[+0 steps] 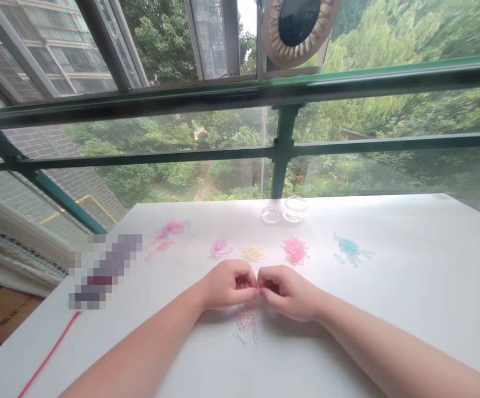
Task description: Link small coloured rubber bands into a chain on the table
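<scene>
My left hand and my right hand meet over the middle of the table, thumbs and fingers pinched together. Whatever lies between the fingertips is too small to make out. Just below them is a loose pile of mixed, mostly pink rubber bands, with a single teal rubber band at its lower left. Beyond the hands are sorted piles: purple bands, yellow bands, pink bands and teal bands. A mixed pink and purple pile lies farther left.
Near the far edge of the white table stand a clear round container and a clear lid-like dish. A blurred-out object with a red cord lies at left. Green window rails run behind the table.
</scene>
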`<state>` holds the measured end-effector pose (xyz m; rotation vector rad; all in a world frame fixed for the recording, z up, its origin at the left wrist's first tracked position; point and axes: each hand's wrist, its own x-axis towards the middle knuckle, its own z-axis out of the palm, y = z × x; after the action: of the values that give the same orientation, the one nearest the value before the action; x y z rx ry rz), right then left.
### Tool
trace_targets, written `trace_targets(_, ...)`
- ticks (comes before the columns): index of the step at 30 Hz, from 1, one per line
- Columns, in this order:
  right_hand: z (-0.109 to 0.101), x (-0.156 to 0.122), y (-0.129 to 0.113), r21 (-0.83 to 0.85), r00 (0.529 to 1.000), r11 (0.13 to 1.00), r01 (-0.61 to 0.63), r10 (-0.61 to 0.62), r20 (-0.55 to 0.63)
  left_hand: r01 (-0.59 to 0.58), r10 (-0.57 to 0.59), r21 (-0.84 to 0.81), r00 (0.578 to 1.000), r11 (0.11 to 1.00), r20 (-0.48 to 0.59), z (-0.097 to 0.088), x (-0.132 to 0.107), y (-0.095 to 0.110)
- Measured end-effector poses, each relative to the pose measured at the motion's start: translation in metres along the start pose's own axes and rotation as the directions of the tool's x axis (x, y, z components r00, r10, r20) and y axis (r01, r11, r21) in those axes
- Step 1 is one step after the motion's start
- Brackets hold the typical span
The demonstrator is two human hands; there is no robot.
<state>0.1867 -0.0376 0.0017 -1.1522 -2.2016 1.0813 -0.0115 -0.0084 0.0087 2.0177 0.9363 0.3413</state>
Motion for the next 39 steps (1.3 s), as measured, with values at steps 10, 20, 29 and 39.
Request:
trace_targets(10, -0.0035, 0.0004, -0.0010, -0.021, 0.999, 0.999, 0.042, -0.041, 0.021, -0.011, 0.007, -0.041, 0.995, 0.999, -0.104, -0.0004, 0.0010, 0.0008)
trace_targets(20, -0.0024, 0.0006, 0.0008, 0.086, 1.000, 0.996, 0.023, -0.021, -0.014, 0.028, -0.043, -0.202, 0.997, 0.979, -0.069, -0.0006, 0.0019, -0.0036)
trace_targets(29, -0.0023, 0.0002, 0.0012, 0.096, 1.000, 0.995, 0.011, -0.009, -0.023, -0.005, 0.000, -0.163, 1.000, 0.987, -0.030, -0.0014, 0.0015, -0.0058)
trace_targets(39, -0.0020, -0.0003, 0.0017, 0.088, 1.000, 0.996, -0.010, 0.011, -0.011, -0.006, 0.006, -0.100, 1.000, 0.995, -0.002, -0.0014, -0.0003, -0.0037)
